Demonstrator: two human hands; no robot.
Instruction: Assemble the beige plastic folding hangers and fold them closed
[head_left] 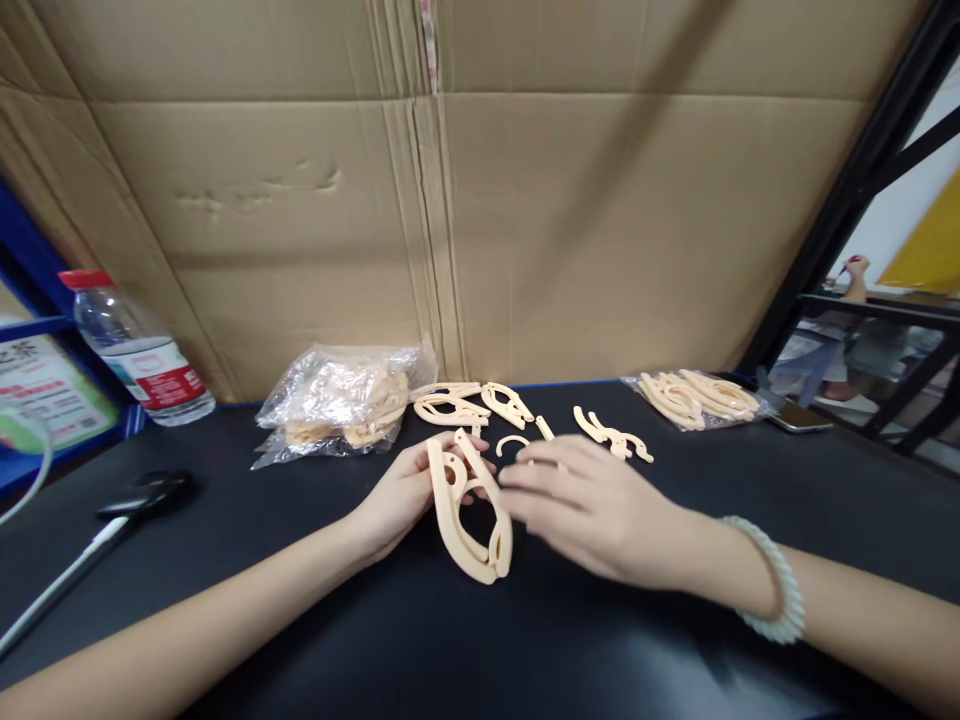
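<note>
My left hand (pixel 397 500) is closed round a beige plastic folding hanger (pixel 450 515), its arms folded together and its joined end pointing toward me. Just right of it, my right hand (pixel 585 500) hovers with fingers stretched out and slightly blurred, its fingertips near the hanger's edge; I see nothing held in it. Behind the right hand lie a loose curved hook (pixel 513 441) and a short straight piece (pixel 544 428), partly covered by the fingers. Further right are several loose hanger parts (pixel 613 436). Two folded hanger pieces (pixel 450 404) lie behind the left hand.
Plastic bags of hanger parts (pixel 337 395) lie at the back left, another bag (pixel 697 398) at the back right beside a phone (pixel 799 414). A water bottle (pixel 142 350) and a black device with a white cable (pixel 146 493) are left. A cardboard wall (pixel 300 220) stands behind.
</note>
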